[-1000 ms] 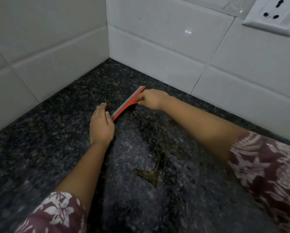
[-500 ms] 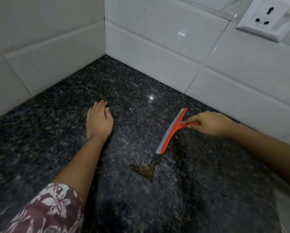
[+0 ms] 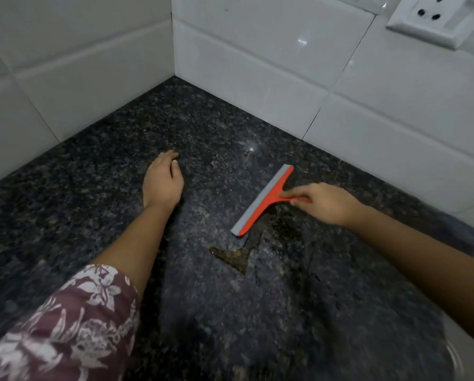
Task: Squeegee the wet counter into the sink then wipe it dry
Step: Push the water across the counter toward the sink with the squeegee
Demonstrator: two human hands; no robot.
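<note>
An orange squeegee (image 3: 260, 202) with a grey blade lies blade-down on the dark speckled granite counter (image 3: 98, 171), angled from upper right to lower left. My right hand (image 3: 323, 202) grips its short orange handle, fingers curled round it. A brownish puddle (image 3: 234, 255) sits just below the blade's lower end, with a wet streak running up to the blade. My left hand (image 3: 163, 181) rests flat on the counter to the left of the squeegee, fingers relaxed, holding nothing.
White tiled walls (image 3: 258, 64) meet in a corner at the back of the counter. A white wall socket (image 3: 439, 17) is at the top right. A pale edge (image 3: 466, 350), possibly the sink, shows at the bottom right.
My right hand has dragged the squeegee from beside my left hand rightward and toward me across the counter. The left hand stays planted in place.
</note>
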